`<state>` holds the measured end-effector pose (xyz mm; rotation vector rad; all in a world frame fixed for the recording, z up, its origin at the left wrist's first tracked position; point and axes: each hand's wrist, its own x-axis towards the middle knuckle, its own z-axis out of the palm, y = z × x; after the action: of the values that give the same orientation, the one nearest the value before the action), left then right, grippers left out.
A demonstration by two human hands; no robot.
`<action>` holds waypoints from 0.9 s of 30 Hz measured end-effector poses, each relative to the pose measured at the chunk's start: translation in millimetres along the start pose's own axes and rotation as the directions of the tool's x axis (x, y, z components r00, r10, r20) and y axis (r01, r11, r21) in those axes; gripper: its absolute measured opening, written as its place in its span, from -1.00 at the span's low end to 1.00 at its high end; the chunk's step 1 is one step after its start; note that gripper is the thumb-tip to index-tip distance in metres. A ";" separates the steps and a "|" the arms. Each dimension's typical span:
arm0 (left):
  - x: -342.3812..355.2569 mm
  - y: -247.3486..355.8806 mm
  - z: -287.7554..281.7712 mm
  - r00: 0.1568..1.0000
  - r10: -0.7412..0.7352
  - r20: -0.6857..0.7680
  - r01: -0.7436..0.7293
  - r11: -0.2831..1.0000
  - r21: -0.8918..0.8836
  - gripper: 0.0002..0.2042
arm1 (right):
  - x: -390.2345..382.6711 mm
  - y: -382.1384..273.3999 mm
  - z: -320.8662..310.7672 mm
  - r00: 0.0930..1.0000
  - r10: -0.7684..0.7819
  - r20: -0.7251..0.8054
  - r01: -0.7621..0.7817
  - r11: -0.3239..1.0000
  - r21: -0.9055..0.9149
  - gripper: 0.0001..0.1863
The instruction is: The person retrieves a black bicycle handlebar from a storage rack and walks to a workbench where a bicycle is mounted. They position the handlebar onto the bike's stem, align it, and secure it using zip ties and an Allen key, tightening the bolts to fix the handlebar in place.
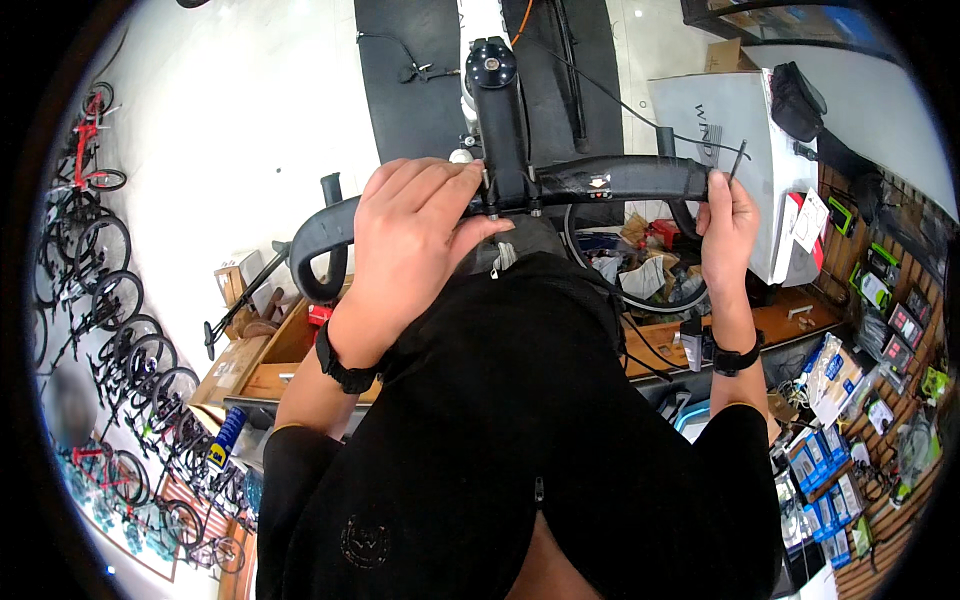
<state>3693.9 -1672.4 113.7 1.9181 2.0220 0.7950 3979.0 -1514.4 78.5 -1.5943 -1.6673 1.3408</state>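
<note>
A black drop handlebar (630, 178) runs across in front of me, clamped to a black stem (497, 110) on a white bike frame (484, 20). My left hand (415, 220) is closed over the bar just left of the stem, thumb reaching toward the clamp bolts. My right hand (728, 225) pinches the bar near its right bend, thumb on top; its other fingers are partly hidden. A thin dark rod (739, 160) sticks up beside that thumb; I cannot tell whether the hand holds it. The bar's left drop (318, 270) curves down beyond my left hand.
Below the bar's right side is a wheel rim (640, 304) around assorted parts and bags. A large grey box (720, 110) stands at right. A black mat (400, 110) lies under the bike. Wooden drawers (300, 345) are near left; bicycles (125, 245) line the far left.
</note>
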 end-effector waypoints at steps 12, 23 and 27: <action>-3.1 -8.2 5.5 0.997 0.051 -0.056 -0.050 0.999 0.011 -0.58 | -7.6 29.7 12.2 0.983 -0.169 -0.072 0.174 0.982 0.071 -0.76; -3.4 -9.2 8.7 0.996 0.072 -0.060 -0.070 0.997 0.029 -0.59 | -3.9 35.0 12.9 0.967 -0.242 -0.084 0.247 0.967 0.056 -0.74; -5.3 -8.9 9.4 0.996 0.058 -0.061 -0.056 0.998 0.023 -0.58 | -1.4 25.1 8.1 0.982 -0.185 -0.039 0.188 0.978 0.088 -0.72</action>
<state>3691.9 -1675.4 100.1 1.9949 2.0271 0.8593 3984.3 -1522.2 53.8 -1.3633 -1.6666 1.2715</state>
